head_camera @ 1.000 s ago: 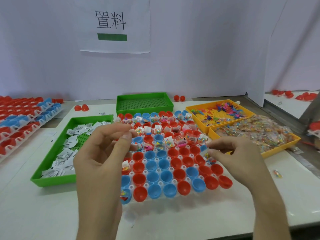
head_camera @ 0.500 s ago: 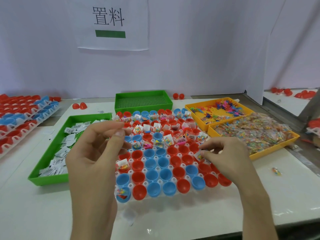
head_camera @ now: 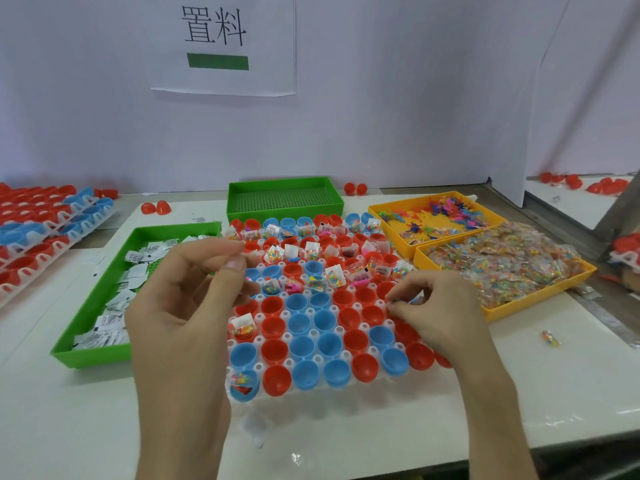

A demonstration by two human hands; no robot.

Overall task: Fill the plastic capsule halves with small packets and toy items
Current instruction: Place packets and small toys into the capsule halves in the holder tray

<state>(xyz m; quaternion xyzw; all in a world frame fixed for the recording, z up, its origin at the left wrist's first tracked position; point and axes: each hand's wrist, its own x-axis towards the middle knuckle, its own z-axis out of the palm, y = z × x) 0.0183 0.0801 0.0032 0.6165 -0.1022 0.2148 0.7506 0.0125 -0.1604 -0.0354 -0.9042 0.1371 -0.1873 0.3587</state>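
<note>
capsule halves (head_camera: pixel 277 380) are little open cups, red and blue mixed, sitting mouth-up in a white rack (head_camera: pixel 258 367) in the middle of the bench (head_camera: pixel 381 438). the far rows have clear bead packets (head_camera: pixel 335 277) and white slips stuffed in. near row: i count seven cups before the right wrist covers the rest.

left hand (head_camera: pixel 194 299) is up over the rack's left side, thumb and forefinger tips pressed together, can't tell if anything's between them. right hand (head_camera: pixel 440 306) is low at a red cup, fingertips bunched tight, can't make out what's in them.

two green trays, the near one (head_camera: pixel 90 355) with white slips, the other (head_camera: pixel 287 181) behind the rack. two yellow trays: one (head_camera: pixel 391 237) of toy figures (head_camera: pixel 450 206), one (head_camera: pixel 540 299) heaped with bead packets. one stray packet (head_camera: pixel 550 339) on the bench.
</note>
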